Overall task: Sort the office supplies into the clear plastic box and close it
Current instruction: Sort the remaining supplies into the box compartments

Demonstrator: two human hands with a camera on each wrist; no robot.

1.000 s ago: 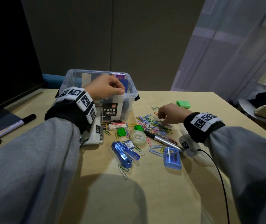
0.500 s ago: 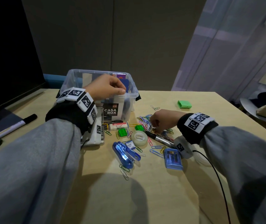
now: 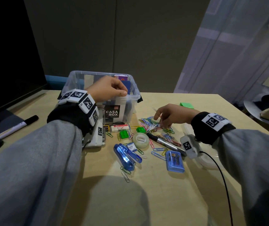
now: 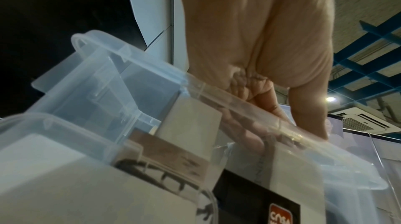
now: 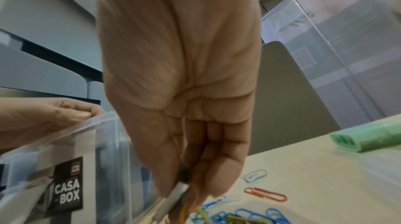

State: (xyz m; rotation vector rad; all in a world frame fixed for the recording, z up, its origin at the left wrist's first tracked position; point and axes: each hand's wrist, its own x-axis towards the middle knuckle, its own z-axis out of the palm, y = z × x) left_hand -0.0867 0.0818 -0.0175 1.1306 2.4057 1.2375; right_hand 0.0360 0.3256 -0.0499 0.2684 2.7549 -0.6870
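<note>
The clear plastic box [image 3: 134, 95] stands open at the back of the table with cards and packets upright inside. My left hand [image 3: 120, 93] grips its front rim, thumb outside and fingers curled inside, as the left wrist view shows at the rim [image 4: 104, 47]. My right hand [image 3: 160, 123] hovers just above the pile of coloured paper clips [image 3: 166, 130] and pinches a small bunch of them, which hangs blurred below the fingertips [image 5: 208, 176]. A marker [image 3: 164, 141] lies right under that hand.
In front of the box lie a tape roll [image 3: 140, 140], a blue stapler [image 3: 125, 156], a blue staple case [image 3: 174, 161], green sharpeners [image 3: 124, 134] and an eraser [image 3: 119, 127]. A green item [image 3: 186, 105] sits far right, a black marker [image 3: 16, 126] far left.
My right hand dug its fingers into the clip pile, closed on some clips and has risen slightly with them. The left hand stays on the box rim.
</note>
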